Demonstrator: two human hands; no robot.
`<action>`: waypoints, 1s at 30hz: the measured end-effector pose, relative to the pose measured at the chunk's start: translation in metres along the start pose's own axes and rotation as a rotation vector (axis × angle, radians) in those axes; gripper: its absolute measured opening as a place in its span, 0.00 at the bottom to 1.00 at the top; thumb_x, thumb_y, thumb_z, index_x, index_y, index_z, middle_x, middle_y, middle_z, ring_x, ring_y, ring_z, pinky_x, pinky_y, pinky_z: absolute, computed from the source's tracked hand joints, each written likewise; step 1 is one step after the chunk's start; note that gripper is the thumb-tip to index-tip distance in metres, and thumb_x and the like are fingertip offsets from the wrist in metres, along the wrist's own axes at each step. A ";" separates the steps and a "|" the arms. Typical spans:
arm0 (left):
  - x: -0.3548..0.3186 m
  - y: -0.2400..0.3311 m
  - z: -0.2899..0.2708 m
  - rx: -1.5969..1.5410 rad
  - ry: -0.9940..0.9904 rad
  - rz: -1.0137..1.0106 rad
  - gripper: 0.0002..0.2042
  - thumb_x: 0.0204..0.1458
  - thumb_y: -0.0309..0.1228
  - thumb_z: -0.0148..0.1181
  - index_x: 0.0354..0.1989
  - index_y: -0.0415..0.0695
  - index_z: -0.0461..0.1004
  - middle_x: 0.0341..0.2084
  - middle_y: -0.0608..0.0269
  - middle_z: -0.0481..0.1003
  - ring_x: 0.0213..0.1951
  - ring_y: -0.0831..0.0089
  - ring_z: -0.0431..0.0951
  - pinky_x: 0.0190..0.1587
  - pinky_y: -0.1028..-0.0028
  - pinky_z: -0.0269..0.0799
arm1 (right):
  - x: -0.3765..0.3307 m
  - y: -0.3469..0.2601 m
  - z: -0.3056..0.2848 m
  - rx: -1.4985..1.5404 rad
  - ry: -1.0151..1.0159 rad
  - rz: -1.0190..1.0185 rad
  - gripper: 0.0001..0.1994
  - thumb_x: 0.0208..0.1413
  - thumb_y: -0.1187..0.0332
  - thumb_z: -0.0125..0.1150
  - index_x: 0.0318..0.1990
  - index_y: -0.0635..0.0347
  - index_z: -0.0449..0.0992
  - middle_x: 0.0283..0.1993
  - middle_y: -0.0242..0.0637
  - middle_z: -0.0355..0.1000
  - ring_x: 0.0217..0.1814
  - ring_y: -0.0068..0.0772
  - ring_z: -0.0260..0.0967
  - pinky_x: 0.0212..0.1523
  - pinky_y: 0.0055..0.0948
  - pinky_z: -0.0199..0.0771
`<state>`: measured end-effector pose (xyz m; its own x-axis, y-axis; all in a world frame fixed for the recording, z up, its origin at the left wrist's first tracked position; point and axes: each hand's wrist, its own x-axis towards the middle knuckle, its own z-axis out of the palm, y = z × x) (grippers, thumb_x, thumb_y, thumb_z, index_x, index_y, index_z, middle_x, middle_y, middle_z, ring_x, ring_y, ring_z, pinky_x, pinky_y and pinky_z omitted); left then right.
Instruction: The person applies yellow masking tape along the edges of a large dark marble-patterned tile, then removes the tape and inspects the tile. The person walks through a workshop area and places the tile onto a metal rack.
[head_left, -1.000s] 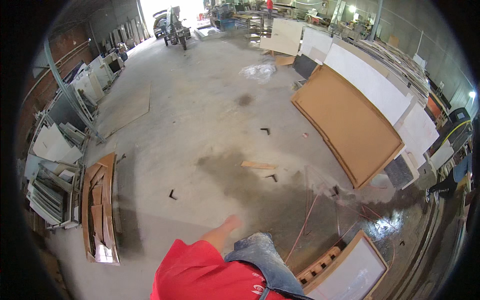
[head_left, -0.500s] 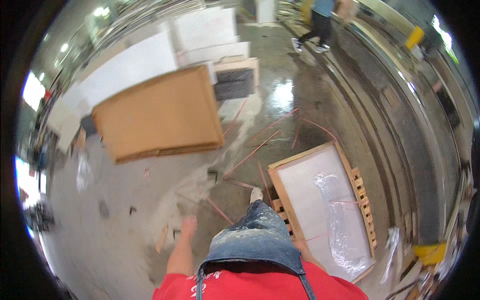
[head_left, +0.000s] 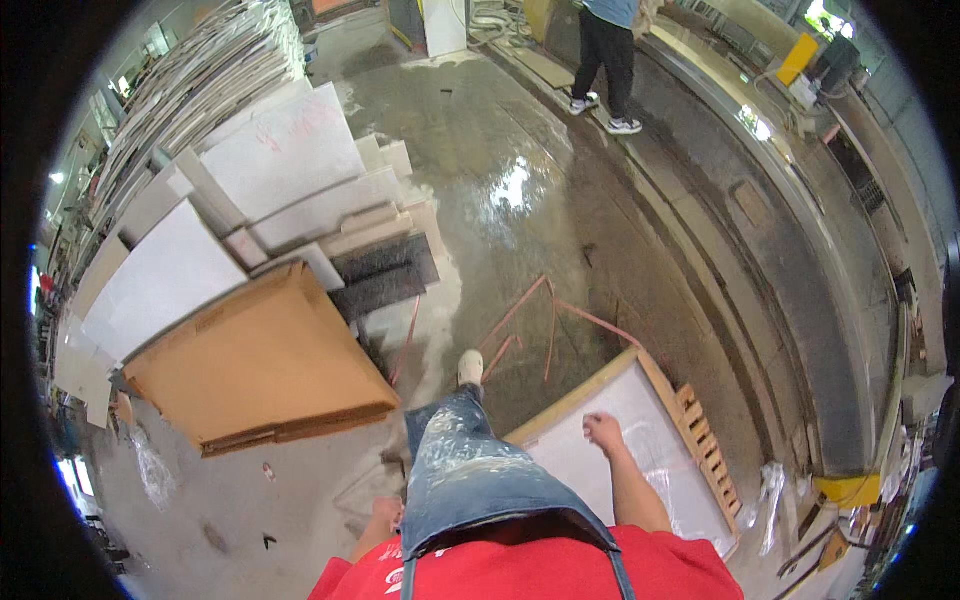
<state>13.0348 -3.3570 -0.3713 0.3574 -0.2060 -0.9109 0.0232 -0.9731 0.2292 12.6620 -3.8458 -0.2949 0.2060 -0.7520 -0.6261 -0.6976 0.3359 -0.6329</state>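
Note:
My right hand (head_left: 602, 432) is held out in front of me with its fingers curled in and nothing visible in them. Below it in the picture lies a white panel (head_left: 570, 452) in a wooden frame, partly covered by clear plastic film. My left hand (head_left: 386, 514) hangs low beside my blue apron (head_left: 480, 480), which is smeared with pale stains. Its fingers are partly hidden, and I see nothing held in it. One white shoe (head_left: 470, 367) shows ahead of the apron.
A large brown cardboard sheet (head_left: 260, 350) leans at the left against white slabs (head_left: 290, 150). Pink straps (head_left: 595, 318) lie across the wet floor ahead. Another person (head_left: 605, 60) stands far right, beside a long rail track (head_left: 700, 230). Plastic film (head_left: 770, 508) lies at the right.
My right hand has swung forward over the framed panel, and my left has drawn back toward the apron. The cardboard and the panel now sit lower in view. The other person's legs have shifted.

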 end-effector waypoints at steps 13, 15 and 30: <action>0.163 0.612 -0.317 -0.371 0.383 0.614 0.15 0.55 0.40 0.56 0.37 0.38 0.79 0.25 0.60 0.79 0.24 0.69 0.76 0.32 0.68 0.73 | 0.161 -0.104 -0.014 -0.106 -0.169 0.475 0.12 0.56 0.63 0.56 0.29 0.61 0.80 0.30 0.43 0.78 0.30 0.39 0.76 0.31 0.40 0.74; 0.154 0.691 -0.334 -0.342 0.379 0.630 0.16 0.55 0.37 0.56 0.45 0.37 0.78 0.33 0.58 0.80 0.33 0.70 0.78 0.40 0.68 0.74 | 0.213 -0.128 -0.028 -0.098 -0.179 0.454 0.11 0.55 0.64 0.55 0.28 0.60 0.80 0.29 0.43 0.78 0.29 0.40 0.76 0.29 0.41 0.73; 0.196 0.866 -0.348 -0.562 0.388 0.177 0.13 0.54 0.35 0.58 0.41 0.39 0.80 0.27 0.55 0.81 0.27 0.71 0.79 0.34 0.69 0.75 | 0.731 -0.613 -0.180 -0.243 -0.104 0.105 0.05 0.59 0.70 0.58 0.38 0.62 0.75 0.24 0.34 0.71 0.22 0.30 0.69 0.21 0.30 0.69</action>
<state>13.4500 -4.2044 -0.2321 0.7049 -0.2029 -0.6796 0.3752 -0.7065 0.6001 13.1169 -4.7036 -0.2830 0.1843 -0.6538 -0.7339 -0.8604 0.2537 -0.4421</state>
